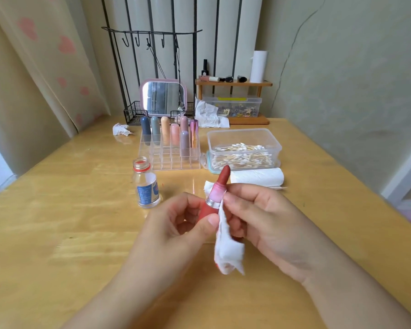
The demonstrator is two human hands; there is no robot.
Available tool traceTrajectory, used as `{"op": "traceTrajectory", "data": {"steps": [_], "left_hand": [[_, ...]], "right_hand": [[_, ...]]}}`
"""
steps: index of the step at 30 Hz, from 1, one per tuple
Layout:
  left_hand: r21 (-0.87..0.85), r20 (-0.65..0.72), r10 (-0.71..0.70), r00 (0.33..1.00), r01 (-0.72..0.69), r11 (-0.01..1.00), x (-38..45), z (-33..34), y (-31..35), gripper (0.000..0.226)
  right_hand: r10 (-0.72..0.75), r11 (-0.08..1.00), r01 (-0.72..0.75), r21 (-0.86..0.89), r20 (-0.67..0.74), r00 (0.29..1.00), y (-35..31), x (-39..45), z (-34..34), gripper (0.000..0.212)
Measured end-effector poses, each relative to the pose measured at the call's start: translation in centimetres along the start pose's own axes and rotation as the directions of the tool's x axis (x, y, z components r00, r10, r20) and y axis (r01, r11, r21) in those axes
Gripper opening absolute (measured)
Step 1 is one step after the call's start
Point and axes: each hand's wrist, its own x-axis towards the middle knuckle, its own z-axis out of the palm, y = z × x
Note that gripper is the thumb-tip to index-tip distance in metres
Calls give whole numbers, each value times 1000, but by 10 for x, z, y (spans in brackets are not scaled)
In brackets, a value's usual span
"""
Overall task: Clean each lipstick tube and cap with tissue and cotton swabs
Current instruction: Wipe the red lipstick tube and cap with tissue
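Left hand (188, 222) gripping open red lipstick (217, 191), right hand (263, 219) pinching tissue (227, 248) against its collar, swab box (243, 148), organizer (171, 148), bottle (146, 186) on table (57, 210)

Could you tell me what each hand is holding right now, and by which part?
Left hand grips the lipstick by its red base; right hand pinches the tissue against its collar.

Soft, even daylight all round, nothing harsh. The wooden table (57, 233) catches pale glare streaks across its left side. Shadows barely there, just faint ones. Wide-angle bend bows the edges outward; the corners go mushy, the centre stays fairly sharp.
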Motion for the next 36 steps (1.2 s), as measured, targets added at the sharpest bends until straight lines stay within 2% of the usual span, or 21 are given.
{"op": "traceTrajectory", "data": {"steps": [3,5,7,9,11,14,20,25,28,31,34,36], "left_hand": [[38,12,7,1000,-7,999,0,0,0,15],[2,1,1,1000,-1,1000,0,-1,0,14],[2,-19,21,1000,-21,1000,0,-1,-1,17],[14,-10,35,999,-35,999,-1,-1,-1,22],[25,14,35,999,-35,999,-2,0,1,17],[37,34,34,999,-35,999,-2,1,2,10],[47,38,58,998,-60,997,-2,1,0,20],[67,37,50,998,-52,996,-2,2,1,21],[40,50,-1,999,-1,999,-3,3,3,13],[-93,150,-91,984,105,990,-2,4,10,8],[-133,191,-178,965,205,970,-1,1,10,16],[-141,176,-154,972,179,974,-1,2,14,5]], "right_hand": [[-69,996,68,-56,-15,998,6,1,4,16],[-93,996,93,-1,15,996,6,1,4,17],[-65,994,58,90,79,995,5,0,1,21],[-51,994,40,102,110,993,4,-1,-1,25],[-87,996,86,20,59,994,7,1,0,23],[-121,993,121,18,-6,993,11,3,4,18],[-109,991,107,83,17,994,7,0,8,13],[-96,992,95,83,9,995,2,-2,10,22],[-125,991,126,39,-40,991,8,0,9,14],[-137,989,140,55,-52,989,10,0,7,10],[-138,982,141,126,-35,990,6,-2,8,18],[-145,982,151,115,-55,988,5,-3,8,18]]}}
